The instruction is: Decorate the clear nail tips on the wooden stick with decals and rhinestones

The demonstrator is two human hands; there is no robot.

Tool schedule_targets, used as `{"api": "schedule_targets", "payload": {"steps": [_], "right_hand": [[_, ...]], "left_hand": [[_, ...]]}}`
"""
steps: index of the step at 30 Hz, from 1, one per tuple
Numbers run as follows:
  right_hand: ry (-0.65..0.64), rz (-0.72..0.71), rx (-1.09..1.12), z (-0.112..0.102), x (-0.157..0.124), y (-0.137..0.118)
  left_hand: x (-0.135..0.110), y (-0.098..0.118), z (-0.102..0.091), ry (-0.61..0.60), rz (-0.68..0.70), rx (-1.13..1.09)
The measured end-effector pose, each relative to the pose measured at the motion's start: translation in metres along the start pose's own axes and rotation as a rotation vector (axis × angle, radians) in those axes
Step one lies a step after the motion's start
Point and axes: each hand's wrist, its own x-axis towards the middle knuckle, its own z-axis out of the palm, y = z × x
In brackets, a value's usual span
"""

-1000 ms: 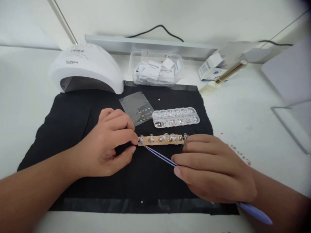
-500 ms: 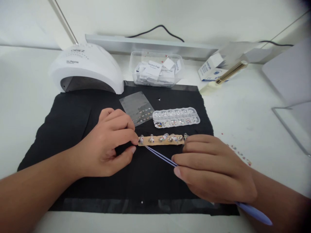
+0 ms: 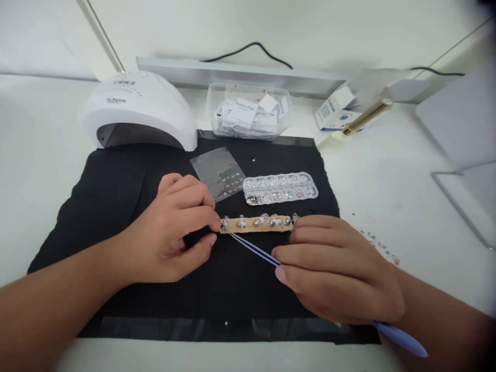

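Note:
A tan strip (image 3: 251, 226) carries several decorated clear nail tips on small metal stands, in a row on the black mat. At the strip's left end my left hand (image 3: 174, 227) is closed, its index fingertip and thumb steadying that end. My right hand (image 3: 341, 263) grips purple tweezers (image 3: 253, 248), their two thin points meeting the strip's front edge near the leftmost nail tip. The right hand's upper fingers are by the strip's right end and partly cover it. Whether the points hold anything is too small to tell. Behind the strip lies a clear case of rhinestones (image 3: 279, 188).
A clear sticker sheet (image 3: 219, 168) lies beside the rhinestone case. At the back stand a white nail lamp (image 3: 143, 106), a plastic tub of alcohol pad packets (image 3: 250, 129), a small box (image 3: 329, 111) and a gold-capped bottle (image 3: 366, 116). The black mat (image 3: 232, 294) covers the table's middle.
Almost nothing differs. My right hand and the tweezers have shifted very slightly left; the left hand keeps its place at the strip's end.

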Motion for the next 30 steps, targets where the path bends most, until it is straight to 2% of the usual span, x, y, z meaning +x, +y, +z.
{"api": "schedule_targets", "payload": {"steps": [10,16,23,27,30], "right_hand": [[0.007,0.003,-0.012,0.0,-0.001,0.001],[0.006,0.032,-0.047,-0.008,-0.003,-0.002],[0.075,0.066,-0.09,-0.011,-0.007,-0.002],[0.136,0.018,0.03,-0.01,-0.004,0.007],[0.246,0.064,0.217,-0.007,-0.005,0.016]], "left_hand": [[0.0,0.0,0.0,-0.004,0.014,-0.008],[0.0,-0.001,0.0,-0.007,0.012,-0.018],[-0.001,-0.001,-0.001,-0.044,0.03,0.014],[-0.001,-0.002,0.0,-0.024,0.067,0.011],[-0.002,-0.003,0.001,-0.005,0.086,0.009]]}}
